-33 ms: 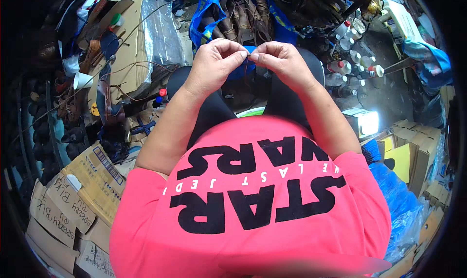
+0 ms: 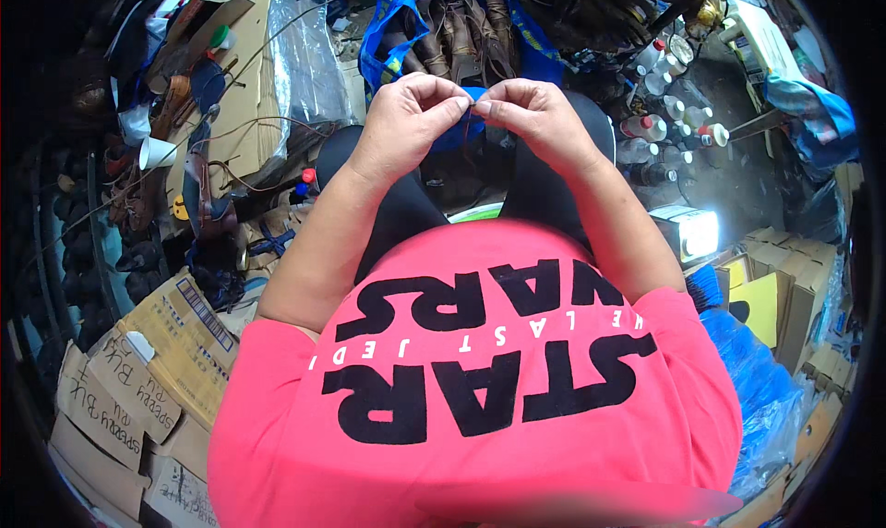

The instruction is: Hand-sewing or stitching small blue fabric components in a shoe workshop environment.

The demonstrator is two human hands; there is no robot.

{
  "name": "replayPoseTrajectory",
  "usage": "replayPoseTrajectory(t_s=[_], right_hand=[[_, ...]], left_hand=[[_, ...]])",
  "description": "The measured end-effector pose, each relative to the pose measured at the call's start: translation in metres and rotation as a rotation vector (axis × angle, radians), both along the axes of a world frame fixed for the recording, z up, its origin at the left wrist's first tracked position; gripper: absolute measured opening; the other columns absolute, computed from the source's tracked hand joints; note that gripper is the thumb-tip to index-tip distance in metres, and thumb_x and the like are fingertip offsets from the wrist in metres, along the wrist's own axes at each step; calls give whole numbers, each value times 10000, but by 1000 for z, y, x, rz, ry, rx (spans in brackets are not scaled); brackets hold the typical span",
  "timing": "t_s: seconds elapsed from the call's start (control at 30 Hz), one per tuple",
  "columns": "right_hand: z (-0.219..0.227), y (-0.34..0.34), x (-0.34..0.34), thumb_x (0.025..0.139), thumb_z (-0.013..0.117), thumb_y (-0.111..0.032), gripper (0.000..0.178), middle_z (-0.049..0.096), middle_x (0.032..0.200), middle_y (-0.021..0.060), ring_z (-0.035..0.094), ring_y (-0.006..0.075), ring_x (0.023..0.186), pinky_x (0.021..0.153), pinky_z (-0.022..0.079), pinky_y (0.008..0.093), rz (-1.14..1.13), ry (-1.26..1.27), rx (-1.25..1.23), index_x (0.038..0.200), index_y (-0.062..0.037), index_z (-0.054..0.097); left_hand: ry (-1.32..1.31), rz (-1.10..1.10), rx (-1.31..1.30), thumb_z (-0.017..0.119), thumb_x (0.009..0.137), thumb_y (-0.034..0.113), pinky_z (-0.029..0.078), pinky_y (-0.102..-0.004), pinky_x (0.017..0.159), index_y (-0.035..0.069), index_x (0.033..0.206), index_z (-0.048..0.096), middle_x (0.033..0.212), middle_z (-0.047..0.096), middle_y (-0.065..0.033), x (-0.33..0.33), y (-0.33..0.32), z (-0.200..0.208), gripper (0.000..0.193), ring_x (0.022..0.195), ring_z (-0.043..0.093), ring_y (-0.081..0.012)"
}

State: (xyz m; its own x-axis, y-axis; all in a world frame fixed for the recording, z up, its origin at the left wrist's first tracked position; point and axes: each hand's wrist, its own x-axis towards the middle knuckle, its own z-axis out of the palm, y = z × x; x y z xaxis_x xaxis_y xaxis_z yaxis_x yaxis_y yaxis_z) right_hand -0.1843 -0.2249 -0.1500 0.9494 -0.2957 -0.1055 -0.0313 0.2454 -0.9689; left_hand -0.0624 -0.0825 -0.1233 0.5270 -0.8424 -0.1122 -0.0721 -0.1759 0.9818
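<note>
In front of my knees, my left hand (image 2: 413, 126) and my right hand (image 2: 540, 122) meet, thumb and forefinger pinched on each. Between the fingertips runs a thin brown cord (image 2: 472, 106), which looks like a leather lace; most of it is hidden by the fingers. Just beyond the hands stands an open blue bag (image 2: 375, 65). Brown leather shoes (image 2: 457, 39), or shoe uppers, with loose laces lie inside it.
Several plastic bottles (image 2: 646, 128) stand to the right, near a lit lamp (image 2: 697, 233). Flat cardboard (image 2: 254, 113) and a white cup (image 2: 157, 152) are at left. Cardboard boxes (image 2: 185, 330) lie lower left, blue plastic wrap (image 2: 761, 390) lower right.
</note>
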Motion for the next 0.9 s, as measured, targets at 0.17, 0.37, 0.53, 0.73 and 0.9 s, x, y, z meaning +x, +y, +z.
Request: replayPoseTrajectory(t_s=[0.17,0.37,0.53,0.73,0.9], right_hand=[[4,-1,-1,811,623,-168,184,616,777,20,538,64,717,667,434,206,5,4,-22,861,9,637],[2,-1,0,805,634,-182,196,611,745,22,538,69,697,648,435,212,-6,11,-36,836,10,643],[0,-2,-1,810,630,-191,202,610,750,23,539,69,705,658,436,216,9,10,-39,846,6,644],[-1,-9,-4,837,590,-246,271,612,873,24,544,86,801,718,437,232,-98,11,4,962,-8,617],[-11,-2,-10,851,545,-235,242,598,820,32,546,94,758,752,436,238,30,19,63,939,-22,618]], left_hand=[[0,-5,-5,607,811,66,451,-213,743,-16,897,632,860,601,-36,-1,0,5,122,790,564,-84],[-190,-17,43,636,790,85,443,-216,717,-4,868,655,847,570,-25,-1,0,7,119,780,552,-85],[-429,-44,76,642,787,89,439,-210,693,-4,850,651,837,565,-21,1,-1,7,113,745,541,-78],[46,67,-56,635,795,86,428,-196,677,10,846,627,772,607,-30,4,0,-4,92,699,549,-75],[243,180,-155,611,809,70,414,-197,639,20,867,623,773,624,-47,4,-3,-7,77,694,557,-70]])
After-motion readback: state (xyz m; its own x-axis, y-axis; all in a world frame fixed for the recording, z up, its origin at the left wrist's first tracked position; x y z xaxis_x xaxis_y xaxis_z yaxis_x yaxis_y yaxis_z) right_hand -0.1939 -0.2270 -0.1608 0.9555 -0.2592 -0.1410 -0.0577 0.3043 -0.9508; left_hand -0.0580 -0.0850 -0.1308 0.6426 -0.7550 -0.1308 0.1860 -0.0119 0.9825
